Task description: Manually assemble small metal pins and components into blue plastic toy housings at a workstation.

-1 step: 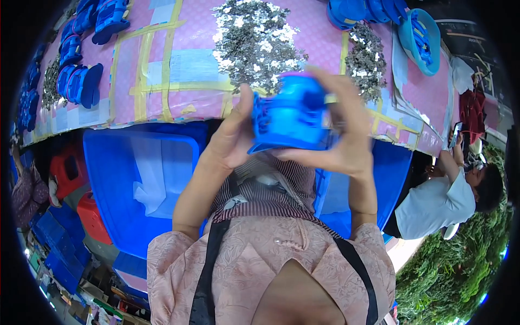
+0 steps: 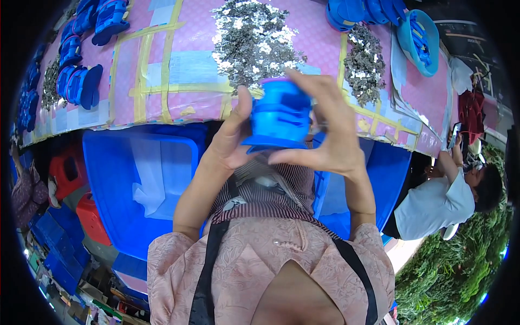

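A blue plastic part [image 2: 280, 116], rounded with slots in its side and a flared lower rim, is held up between my two hands at the table's near edge. My left hand [image 2: 230, 135] grips its left side, with the thumb raised along it. Around the right side curves my right hand [image 2: 336, 127], its fingers over the top and its thumb under the rim. The part is smeared by motion. Just beyond it, a heap of small silver-grey pieces [image 2: 252, 40] is spread on the pink table [image 2: 200, 105].
Similar blue parts stand at the table's left [image 2: 81, 86] and far right [image 2: 344, 13]. A second heap of small pieces [image 2: 364, 65] and a turquoise basin [image 2: 431, 67] are at right. Blue bins [image 2: 116, 216] flank my lap. A person [image 2: 439, 203] sits at right.
The blue part has turned between my hands and shifted slightly left, so its slots now face me more. My right hand has moved left with it.
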Action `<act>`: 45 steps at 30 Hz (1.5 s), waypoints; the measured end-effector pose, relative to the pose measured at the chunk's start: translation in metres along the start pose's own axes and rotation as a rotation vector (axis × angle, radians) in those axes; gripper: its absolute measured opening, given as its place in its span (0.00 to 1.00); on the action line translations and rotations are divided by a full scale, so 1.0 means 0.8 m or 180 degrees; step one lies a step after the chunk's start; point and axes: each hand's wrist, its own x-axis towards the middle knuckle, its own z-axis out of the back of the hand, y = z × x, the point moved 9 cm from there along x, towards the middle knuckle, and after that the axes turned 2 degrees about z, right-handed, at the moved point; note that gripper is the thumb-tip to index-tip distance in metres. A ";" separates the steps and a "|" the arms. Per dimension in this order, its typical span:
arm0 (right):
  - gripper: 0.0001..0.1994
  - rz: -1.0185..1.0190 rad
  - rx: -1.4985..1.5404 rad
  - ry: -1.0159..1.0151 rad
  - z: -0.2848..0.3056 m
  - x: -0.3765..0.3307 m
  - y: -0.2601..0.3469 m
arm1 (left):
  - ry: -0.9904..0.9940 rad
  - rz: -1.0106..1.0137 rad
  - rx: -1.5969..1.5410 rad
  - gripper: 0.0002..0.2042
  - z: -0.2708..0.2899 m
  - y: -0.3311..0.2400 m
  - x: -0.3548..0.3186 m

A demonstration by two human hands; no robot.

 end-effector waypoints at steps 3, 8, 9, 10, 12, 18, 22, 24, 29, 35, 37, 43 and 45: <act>0.30 -0.0889 0.0919 -0.0510 -0.010 -0.002 -0.063 | 0.1076 0.0006 -0.0707 0.39 0.009 -0.002 0.006; 0.11 -0.1211 0.0157 -0.1166 -0.029 0.028 -0.158 | 0.0606 -0.0167 -0.0183 0.32 0.028 -0.008 0.008; 0.08 -0.1136 -0.0129 -0.1151 -0.033 0.035 -0.158 | 0.0607 -0.0178 -0.0182 0.32 0.023 -0.011 0.007; 0.08 -0.1159 -0.0350 -0.1066 -0.036 0.036 -0.159 | 0.0402 -0.0354 0.0100 0.32 0.023 -0.019 0.006; 0.08 -0.1170 -0.0508 -0.0956 -0.041 0.041 -0.157 | 0.0186 -0.0561 0.0391 0.32 0.022 -0.031 0.003; 0.07 -0.1195 -0.0387 -0.0828 -0.046 0.043 -0.166 | -0.0406 -0.1002 0.1045 0.34 0.026 -0.065 -0.001; 0.05 -0.1451 0.0801 -0.1042 -0.042 0.031 -0.171 | -0.0459 -0.1215 0.1020 0.33 0.025 -0.075 0.000; 0.05 -0.1615 0.1208 -0.1015 -0.046 0.027 -0.170 | -0.0471 -0.1267 0.1055 0.33 0.028 -0.077 0.002; 0.07 -0.1622 0.1806 -0.1119 -0.050 0.021 -0.160 | -0.0568 -0.1327 0.1195 0.34 0.028 -0.077 0.002; 0.07 -0.2425 0.3075 -0.0975 -0.054 -0.003 -0.130 | -0.0620 -0.1692 0.1373 0.38 0.014 -0.080 0.004; 0.07 -0.2404 0.3012 -0.0913 -0.056 -0.001 -0.113 | -0.0658 -0.1773 0.1461 0.38 0.012 -0.081 0.002; 0.07 -0.2364 0.2989 -0.1022 -0.064 -0.003 -0.106 | -0.0633 -0.1969 0.1633 0.38 -0.001 -0.081 0.000; 0.06 -0.2246 0.2765 -0.1101 -0.062 -0.007 -0.112 | -0.0557 -0.1996 0.1672 0.37 -0.007 -0.079 0.005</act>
